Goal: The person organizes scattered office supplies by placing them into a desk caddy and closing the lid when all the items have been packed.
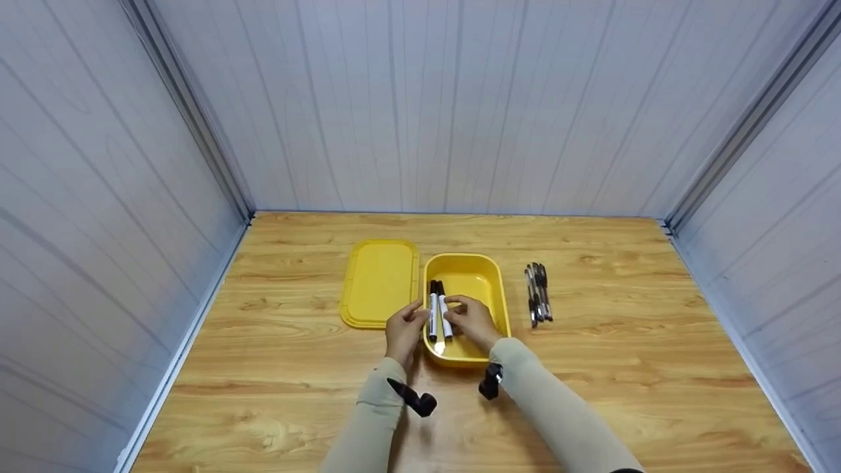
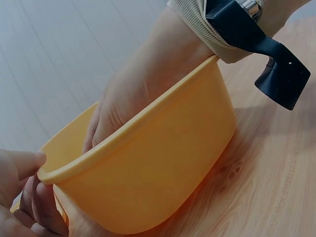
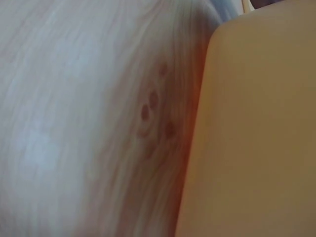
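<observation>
Two whiteboard markers [image 1: 433, 318] with white barrels and black caps lie side by side in the left part of a yellow plastic box [image 1: 504, 302]. My left hand [image 1: 403, 330] pinches the box's left rim; in the left wrist view its thumb [image 2: 30, 163] lies over the rim, with the other fingers outside below it. Reaching into the box, my right hand [image 1: 474, 320] has its thumb and index finger at the barrel of the right-hand marker. The box wall hides those fingertips in the left wrist view. The right wrist view shows mostly the box's outer wall [image 3: 256, 128].
A flat yellow lid [image 1: 381, 282] lies on the wooden table [image 1: 289, 368], left of the box. To the right is a small bunch of several black pens [image 1: 539, 292]. Pale panel walls [image 1: 420, 112] enclose the table at the back and both sides.
</observation>
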Available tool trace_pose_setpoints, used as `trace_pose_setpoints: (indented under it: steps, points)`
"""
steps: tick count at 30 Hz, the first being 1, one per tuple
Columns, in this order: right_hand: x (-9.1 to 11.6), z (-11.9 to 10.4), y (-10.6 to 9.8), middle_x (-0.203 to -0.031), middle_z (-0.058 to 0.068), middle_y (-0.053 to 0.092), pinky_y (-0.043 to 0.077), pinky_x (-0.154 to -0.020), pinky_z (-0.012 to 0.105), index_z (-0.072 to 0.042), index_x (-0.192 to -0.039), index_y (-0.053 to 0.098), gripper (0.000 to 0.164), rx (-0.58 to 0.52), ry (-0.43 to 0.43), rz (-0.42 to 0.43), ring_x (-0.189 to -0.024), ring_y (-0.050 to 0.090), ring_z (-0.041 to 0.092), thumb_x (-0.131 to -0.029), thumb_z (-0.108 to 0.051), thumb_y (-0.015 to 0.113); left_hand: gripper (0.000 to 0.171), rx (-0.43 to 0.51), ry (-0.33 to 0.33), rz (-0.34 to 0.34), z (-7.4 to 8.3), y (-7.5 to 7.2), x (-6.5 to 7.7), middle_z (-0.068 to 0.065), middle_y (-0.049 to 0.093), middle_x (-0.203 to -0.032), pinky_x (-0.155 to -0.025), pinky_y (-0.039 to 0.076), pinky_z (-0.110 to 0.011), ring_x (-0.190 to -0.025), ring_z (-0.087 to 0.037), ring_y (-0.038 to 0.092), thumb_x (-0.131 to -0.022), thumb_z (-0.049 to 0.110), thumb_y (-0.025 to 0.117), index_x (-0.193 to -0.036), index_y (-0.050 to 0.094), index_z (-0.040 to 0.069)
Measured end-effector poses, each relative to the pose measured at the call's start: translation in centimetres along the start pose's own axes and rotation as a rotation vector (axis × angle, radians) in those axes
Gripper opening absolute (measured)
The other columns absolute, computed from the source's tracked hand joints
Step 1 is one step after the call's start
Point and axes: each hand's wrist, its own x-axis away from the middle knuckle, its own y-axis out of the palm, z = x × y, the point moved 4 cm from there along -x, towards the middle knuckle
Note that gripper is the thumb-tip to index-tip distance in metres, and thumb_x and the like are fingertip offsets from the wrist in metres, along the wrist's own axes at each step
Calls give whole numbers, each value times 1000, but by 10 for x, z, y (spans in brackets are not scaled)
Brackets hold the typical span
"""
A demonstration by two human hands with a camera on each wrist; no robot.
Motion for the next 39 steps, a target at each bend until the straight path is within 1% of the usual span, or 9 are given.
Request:
trace_pose_setpoints:
  steps: [5,8,11,15,18,25,30,33,39]
  points:
    - [-1,0,2,-100,21,66,59,-69,36,5,-131,58,40,28,47,1,-78,68,23,-91,1,63,36,0,3,0,2,0,1,-20,71,-107,-82,53,-26,-91,-16,66,-90,5,68,-126,64,-2]
    - [-2,2,3,-103,25,64,59,-71,39,7,-133,56,42,60,52,-9,-82,68,28,-92,2,63,37,0,8,-4,1,0,1,-19,72,-106,-82,53,-26,-92,-16,66,-90,5,68,-126,64,-2]
    - [-2,2,4,-102,25,65,59,-71,37,9,-131,56,42,81,15,-30,-83,68,26,-90,5,62,37,-11,4,-5,1,0,1,-17,72,-104,-80,51,-25,-91,-15,65,-90,6,67,-127,64,-2]
    - [0,0,5,-96,20,68,59,-68,32,9,-125,61,39,84,-57,-59,-80,68,20,-86,10,62,37,-15,-14,-4,1,0,0,-16,72,-105,-80,51,-24,-91,-15,64,-91,7,67,-127,64,-1]
    - [-1,1,5,-95,20,68,59,-68,31,9,-123,62,38,86,-72,-65,-79,68,20,-85,10,61,38,-11,-20,-5,0,0,0,-17,71,-107,-81,52,-24,-92,-16,65,-91,7,67,-127,64,-1]
    - [-3,1,6,-99,26,68,59,-70,32,10,-122,62,37,117,-15,-20,-81,68,24,-85,9,62,38,4,-19,-6,1,1,0,-18,71,-108,-81,52,-24,-93,-17,65,-91,7,67,-127,64,-1]
    - [-3,-4,3,-95,21,69,58,-65,29,7,-120,65,34,181,-36,39,-76,66,20,-86,6,63,37,-1,-29,9,2,1,-1,-16,72,-106,-76,51,-22,-88,-14,64,-89,7,69,-126,65,0]
    - [-3,-9,0,-92,16,68,56,-60,27,5,-119,66,32,242,-86,106,-72,63,18,-87,3,63,37,-4,-33,17,1,1,-1,-16,72,-104,-74,51,-22,-88,-14,64,-89,7,68,-125,66,0]
    - [-2,-26,-12,-86,7,67,53,-66,28,-1,-111,71,23,436,-327,267,-75,62,18,-88,-4,66,36,8,-27,15,2,3,0,-17,73,-102,-77,52,-24,-89,-15,66,-89,4,68,-125,65,-1]
